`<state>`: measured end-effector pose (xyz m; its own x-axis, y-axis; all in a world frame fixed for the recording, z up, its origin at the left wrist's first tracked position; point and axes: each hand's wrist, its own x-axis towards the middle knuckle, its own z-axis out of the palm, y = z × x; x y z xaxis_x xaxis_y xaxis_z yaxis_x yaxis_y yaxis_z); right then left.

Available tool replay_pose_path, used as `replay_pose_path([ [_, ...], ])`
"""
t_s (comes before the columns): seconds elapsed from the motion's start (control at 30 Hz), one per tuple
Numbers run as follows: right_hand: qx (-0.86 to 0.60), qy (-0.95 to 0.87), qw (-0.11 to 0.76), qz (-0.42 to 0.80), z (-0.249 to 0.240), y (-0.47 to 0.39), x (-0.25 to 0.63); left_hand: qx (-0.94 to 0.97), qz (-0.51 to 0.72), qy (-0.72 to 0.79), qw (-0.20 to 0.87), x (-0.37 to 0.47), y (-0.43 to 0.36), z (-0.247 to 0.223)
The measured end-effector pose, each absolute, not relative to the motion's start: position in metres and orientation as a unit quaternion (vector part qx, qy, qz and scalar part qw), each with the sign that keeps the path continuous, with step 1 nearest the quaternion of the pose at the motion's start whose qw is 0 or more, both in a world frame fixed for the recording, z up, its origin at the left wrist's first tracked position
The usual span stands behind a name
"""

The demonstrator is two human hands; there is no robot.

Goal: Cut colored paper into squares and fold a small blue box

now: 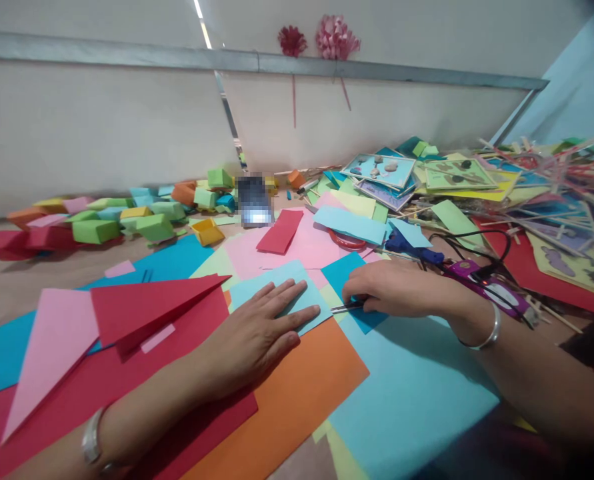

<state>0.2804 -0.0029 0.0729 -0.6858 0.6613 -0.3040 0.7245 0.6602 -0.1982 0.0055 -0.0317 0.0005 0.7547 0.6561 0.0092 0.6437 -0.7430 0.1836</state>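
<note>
My left hand [264,330] lies flat with its fingers spread on a light blue paper piece [289,275], over red and orange sheets [321,373]. To its right, my right hand [384,290] is closed around a dark, slim tool with thin metal tips [344,308], perhaps scissors or tweezers. The tips touch or nearly touch the right corner of the light blue piece. Under my right hand lies a darker blue paper piece [344,270], above a large light blue sheet [407,400].
Folded paper boxes [97,231] line the wall at the left. A phone [255,201] stands at the back. Red paper [281,232], a purple device with a black cable [491,287] and decorated cards [381,168] lie behind and right. Pink and red folded papers [51,347] are at left.
</note>
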Motion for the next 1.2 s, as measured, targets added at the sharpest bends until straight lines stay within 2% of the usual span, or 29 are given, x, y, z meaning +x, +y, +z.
replay_pose_path([
  [0.2,0.375,0.909,0.152,-0.103,0.068,-0.008,0.288,0.931,0.014,0.358,0.07,0.005,-0.034,0.002],
  [0.4,0.316,0.938,0.139,-0.042,0.067,-0.016,0.288,0.927,0.002,0.367,0.076,0.007,-0.033,0.003],
  [0.63,0.314,0.935,0.168,-0.003,0.073,-0.027,0.274,0.929,0.005,0.362,0.073,0.007,-0.034,0.004],
  [0.9,0.278,0.955,0.09,0.048,0.059,-0.034,0.271,0.928,0.011,0.364,0.072,0.007,-0.034,0.003],
  [1.2,0.262,0.962,0.054,0.048,0.057,-0.042,0.273,0.928,0.02,0.362,0.079,0.007,-0.033,0.001],
])
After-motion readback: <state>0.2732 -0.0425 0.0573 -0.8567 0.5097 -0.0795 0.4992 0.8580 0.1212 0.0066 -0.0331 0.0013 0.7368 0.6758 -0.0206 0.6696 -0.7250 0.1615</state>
